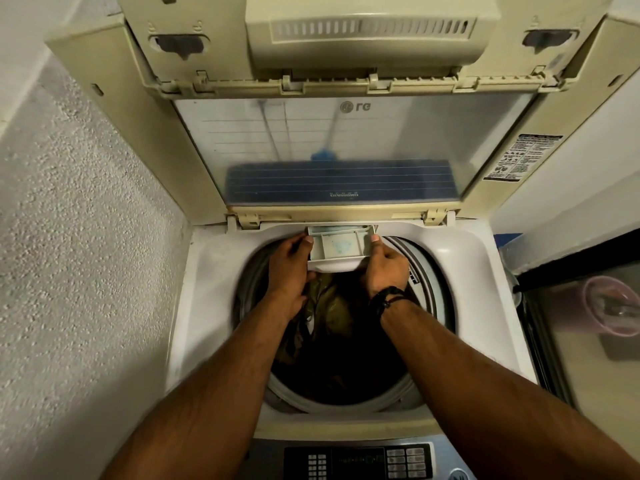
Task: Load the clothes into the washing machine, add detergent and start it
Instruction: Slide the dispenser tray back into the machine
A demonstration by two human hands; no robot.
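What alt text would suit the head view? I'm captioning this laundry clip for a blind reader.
Both hands, left hand and right hand, grip the detergent drawer, pulled out at the back rim of an open top-loading washing machine. Dark clothes fill the drum below; the lid stands raised behind.

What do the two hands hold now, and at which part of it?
Both hold the detergent drawer by its front corners: the left hand at the left corner, the right hand at the right, thumbs on the side rims.
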